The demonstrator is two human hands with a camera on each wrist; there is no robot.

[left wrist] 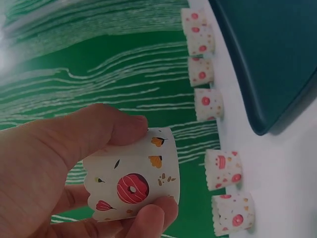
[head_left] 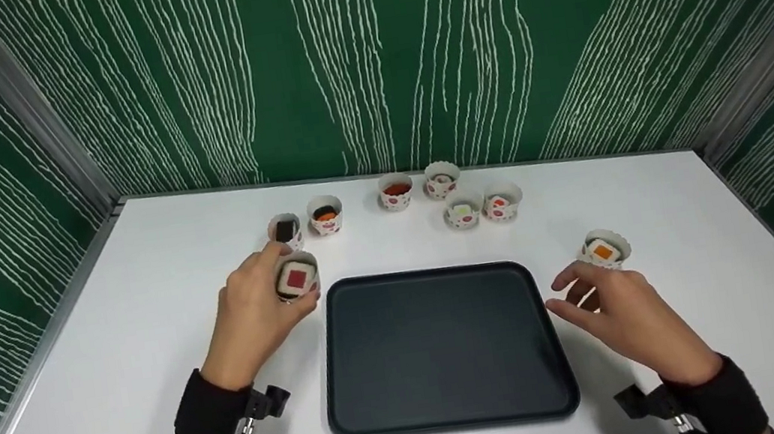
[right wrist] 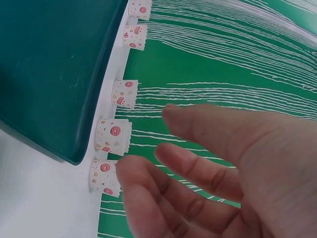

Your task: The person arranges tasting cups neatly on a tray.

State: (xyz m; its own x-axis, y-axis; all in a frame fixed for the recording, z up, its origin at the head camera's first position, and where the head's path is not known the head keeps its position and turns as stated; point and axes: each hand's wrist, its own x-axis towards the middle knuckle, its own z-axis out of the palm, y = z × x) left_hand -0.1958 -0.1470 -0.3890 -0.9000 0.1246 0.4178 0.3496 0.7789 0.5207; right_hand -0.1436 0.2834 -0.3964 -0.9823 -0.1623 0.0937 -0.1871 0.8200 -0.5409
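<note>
My left hand point(head_left: 249, 316) grips a white paper baking cup point(left wrist: 131, 186) by its sides, thumb on one side and fingers on the other. Inside that cup sits a white piece with a red square centre point(head_left: 296, 279), perhaps a toy sushi roll. Donut and flower prints cover the cup's wall. My right hand point(head_left: 627, 312) hovers beside the tray's right edge, fingers loosely bent and holding nothing. Just beyond its knuckles stands a similar cup point(head_left: 615, 241) with a white piece with an orange centre point(head_left: 602, 252).
A dark rectangular tray point(head_left: 443, 349) lies on the white table point(head_left: 691, 227) between my hands. Along the back stand several more printed cups, among them one with a black piece point(head_left: 286, 230) and one with a red filling point(head_left: 396, 190). Green white-streaked panels point(head_left: 410, 55) enclose the table.
</note>
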